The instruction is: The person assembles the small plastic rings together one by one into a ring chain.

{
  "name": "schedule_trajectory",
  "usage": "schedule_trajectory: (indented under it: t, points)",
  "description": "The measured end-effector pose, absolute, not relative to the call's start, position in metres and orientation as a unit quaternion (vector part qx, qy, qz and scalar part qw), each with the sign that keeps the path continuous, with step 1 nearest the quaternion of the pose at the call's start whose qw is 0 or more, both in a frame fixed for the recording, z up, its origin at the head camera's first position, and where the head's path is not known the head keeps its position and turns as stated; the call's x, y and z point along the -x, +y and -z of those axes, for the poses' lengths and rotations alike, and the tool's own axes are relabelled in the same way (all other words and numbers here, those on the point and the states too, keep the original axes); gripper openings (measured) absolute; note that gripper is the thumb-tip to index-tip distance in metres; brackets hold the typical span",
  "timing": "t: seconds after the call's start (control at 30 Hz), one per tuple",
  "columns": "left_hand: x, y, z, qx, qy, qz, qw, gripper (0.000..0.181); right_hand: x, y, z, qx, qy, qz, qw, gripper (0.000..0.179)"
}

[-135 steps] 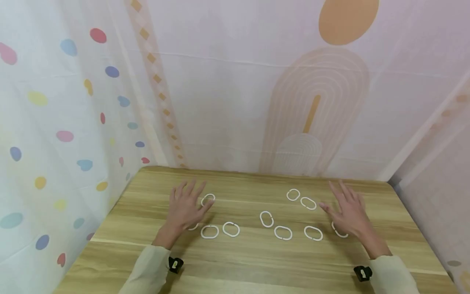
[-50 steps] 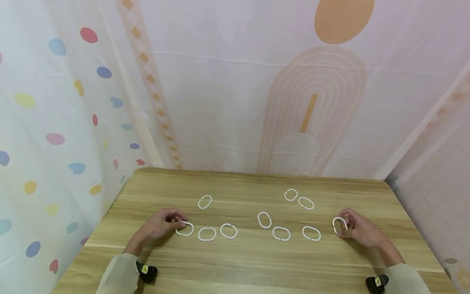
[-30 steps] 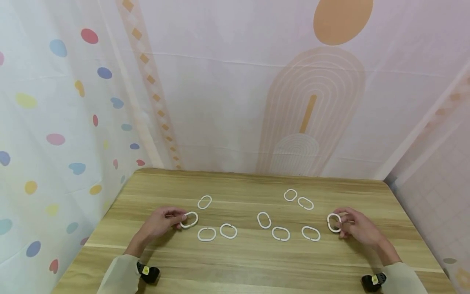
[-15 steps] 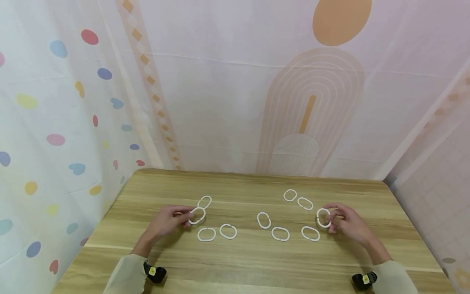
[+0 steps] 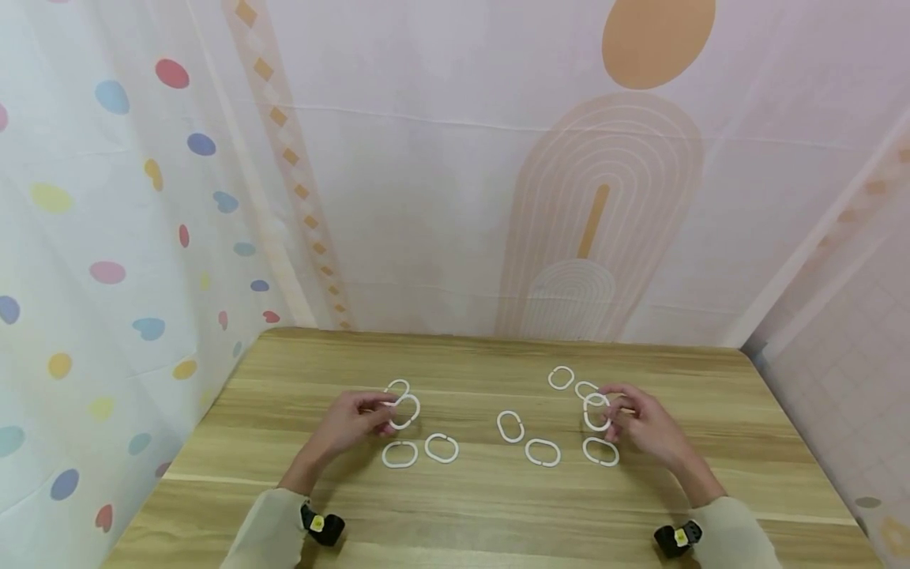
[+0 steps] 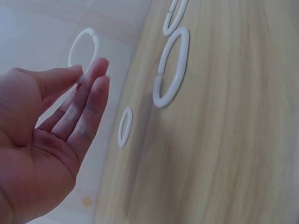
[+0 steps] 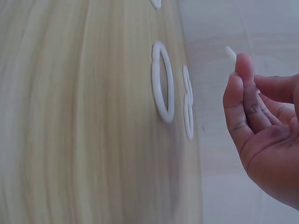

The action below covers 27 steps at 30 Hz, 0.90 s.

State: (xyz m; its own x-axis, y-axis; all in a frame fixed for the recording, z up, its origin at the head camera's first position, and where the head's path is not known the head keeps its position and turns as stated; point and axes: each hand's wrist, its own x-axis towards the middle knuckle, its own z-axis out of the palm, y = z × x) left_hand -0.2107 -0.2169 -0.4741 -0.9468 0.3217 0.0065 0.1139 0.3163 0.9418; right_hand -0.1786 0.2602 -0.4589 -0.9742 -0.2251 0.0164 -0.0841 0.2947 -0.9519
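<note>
In the head view my left hand (image 5: 348, 431) pinches a white oval split ring (image 5: 419, 408) between thumb and fingertips, raised off the table. This ring overlaps another white ring (image 5: 398, 381) lying behind it. On the other side my right hand (image 5: 645, 427) pinches a second white oval ring (image 5: 585, 412), tilted up and overlapping a lying ring (image 5: 580, 385). The left wrist view shows the thumb and fingertips meeting at the ring's lower end. From the right wrist, only a short tip of the held ring (image 7: 231, 53) shows past the fingertips.
Several more white rings lie flat on the wooden table (image 5: 469, 521): a pair at left with one ring (image 5: 400, 466), a middle pair with another (image 5: 543, 464), one at right (image 5: 600, 465) and one at the back (image 5: 561, 388). Patterned curtains (image 5: 426, 197) hang behind.
Both hands go from spread above the table to each picking up a ring. They carry the rings inward, the left hand rightward and the right hand leftward, while the other rings stay put.
</note>
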Motion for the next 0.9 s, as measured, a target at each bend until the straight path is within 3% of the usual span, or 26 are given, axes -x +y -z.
schedule_trajectory:
  t: [0.9]
  points:
    - [0.211,-0.164,0.47,-0.141,0.79,-0.593,0.062,0.032,0.182,0.218,0.457,0.145,0.757,0.633,0.079,0.037]
